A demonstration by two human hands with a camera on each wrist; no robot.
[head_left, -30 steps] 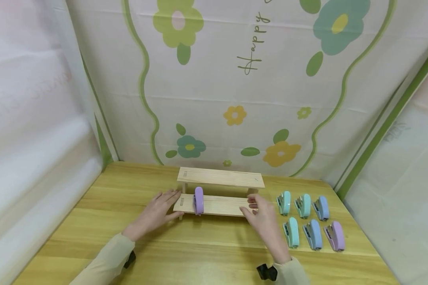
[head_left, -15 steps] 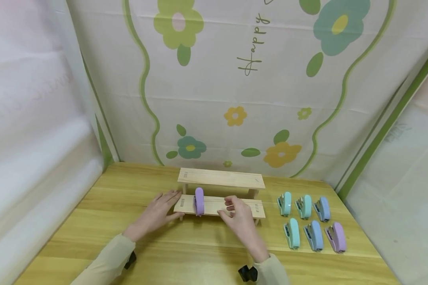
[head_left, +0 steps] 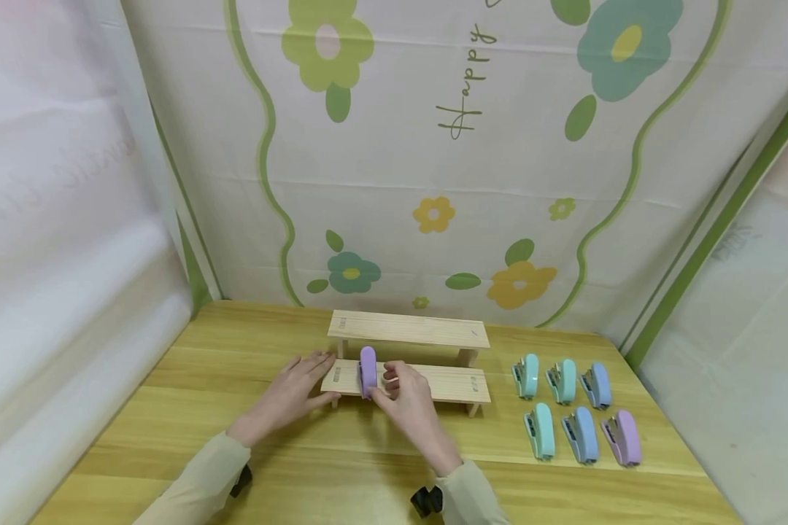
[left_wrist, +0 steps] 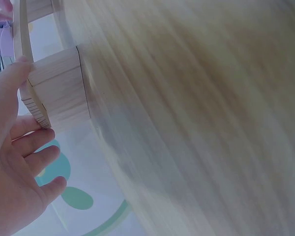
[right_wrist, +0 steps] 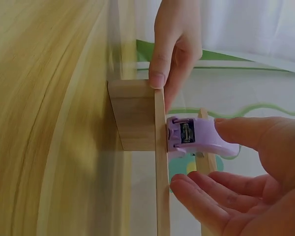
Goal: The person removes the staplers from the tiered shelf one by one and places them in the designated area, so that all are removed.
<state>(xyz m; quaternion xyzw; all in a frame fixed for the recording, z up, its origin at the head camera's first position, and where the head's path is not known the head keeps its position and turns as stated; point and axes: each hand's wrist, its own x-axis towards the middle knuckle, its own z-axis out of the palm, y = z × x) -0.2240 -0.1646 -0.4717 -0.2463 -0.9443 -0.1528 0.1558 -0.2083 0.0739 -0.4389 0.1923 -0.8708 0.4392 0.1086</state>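
A purple stapler [head_left: 368, 372] stands on the lower board of a two-tier wooden shelf [head_left: 427, 380], near its left end. My right hand [head_left: 408, 399] is beside it, thumb at the stapler's front end and fingers spread to its right. In the right wrist view the thumb reaches the purple cover of the stapler [right_wrist: 206, 137], while the fingers stay apart from it. My left hand [head_left: 289, 390] holds the left end of the lower board. In the left wrist view, the left thumb lies on the front edge and the fingers [left_wrist: 32, 142] reach round the board's end.
On the table [head_left: 341, 467], to the right of the shelf, stand several staplers in two rows: teal [head_left: 529, 376], blue [head_left: 581, 436] and one purple stapler [head_left: 622, 437]. The upper board [head_left: 407, 329] rises behind the lower one. A flower-patterned cloth [head_left: 381, 146] hangs behind.
My right hand has moved left along the lower board, from its right end to the purple stapler. The left hand has stayed at the board's left end.
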